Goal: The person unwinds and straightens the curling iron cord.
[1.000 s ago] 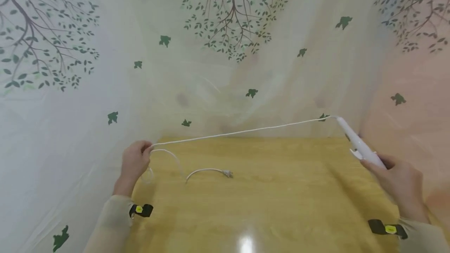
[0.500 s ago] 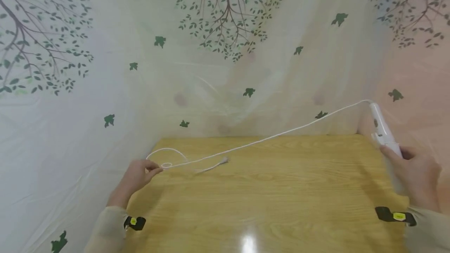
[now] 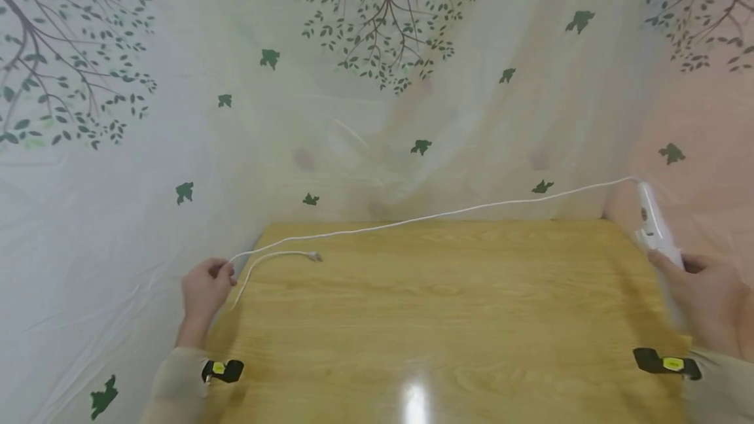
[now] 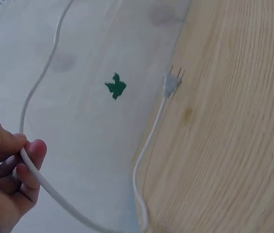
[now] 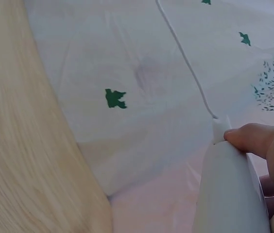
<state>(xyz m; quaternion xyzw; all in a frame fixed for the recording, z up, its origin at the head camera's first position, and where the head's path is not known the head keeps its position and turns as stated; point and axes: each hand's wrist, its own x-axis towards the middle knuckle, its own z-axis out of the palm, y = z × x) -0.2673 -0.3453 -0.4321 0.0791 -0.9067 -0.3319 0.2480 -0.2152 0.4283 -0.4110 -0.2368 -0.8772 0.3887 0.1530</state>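
Note:
My left hand (image 3: 205, 292) pinches a white power cord (image 3: 412, 219) between thumb and fingers, above the table's left edge. The cord runs across to the end of a white curling iron (image 3: 655, 218), which my right hand (image 3: 709, 296) grips at the right. In the right wrist view, the thumb lies on a small white lever on the iron (image 5: 231, 189); part of the iron is hidden by the hand. From the left hand the cord's free end loops down to a two-pin plug (image 4: 171, 85), near the table's back left in the head view.
A wood-grain table (image 3: 436, 319) spreads below both hands. Pale plastic sheeting (image 3: 353, 129) with printed trees and green birds stands around its back and sides.
My right hand has moved right with the curling iron. My left hand has gone slightly left and down along with the cord; the plug has shifted left and the cord's loops have opened out.

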